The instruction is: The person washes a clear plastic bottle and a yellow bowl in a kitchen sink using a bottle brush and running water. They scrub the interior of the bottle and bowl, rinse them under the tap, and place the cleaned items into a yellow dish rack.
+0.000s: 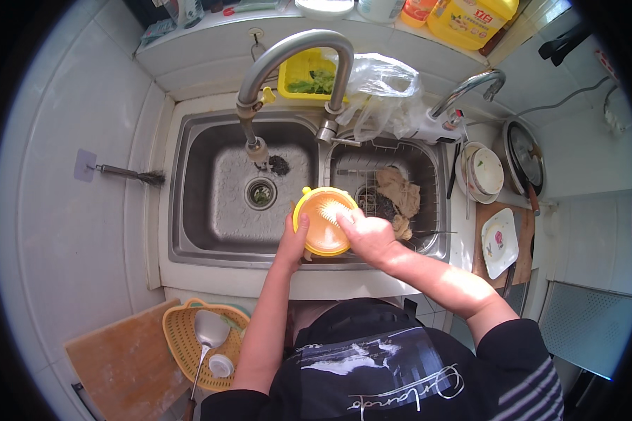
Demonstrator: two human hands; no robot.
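Note:
Over the front edge of the double stainless-steel sink (221,231), a round orange container (324,234) with a yellow rim is held tilted, its inside facing up. My left hand (293,239) grips its left side, the thumb over the rim. My right hand (371,234) is at the right rim, its thumb on a pale ridged patch (331,210) inside; whether this is a brush or part of the container I cannot tell. The fingers beneath are hidden. Behind both hands rises a curved faucet (295,39), its spout over the left basin near a dark scouring pad (279,165).
A wire rack with wrinkled cloths (398,190) sits in the right basin. Stacked bowls (487,167), a pot (524,152) and a plate (500,243) stand to the right. A yellow basket (179,329) with a spatula (210,329) is at lower left. Behind the sink lies a plastic bag (384,79).

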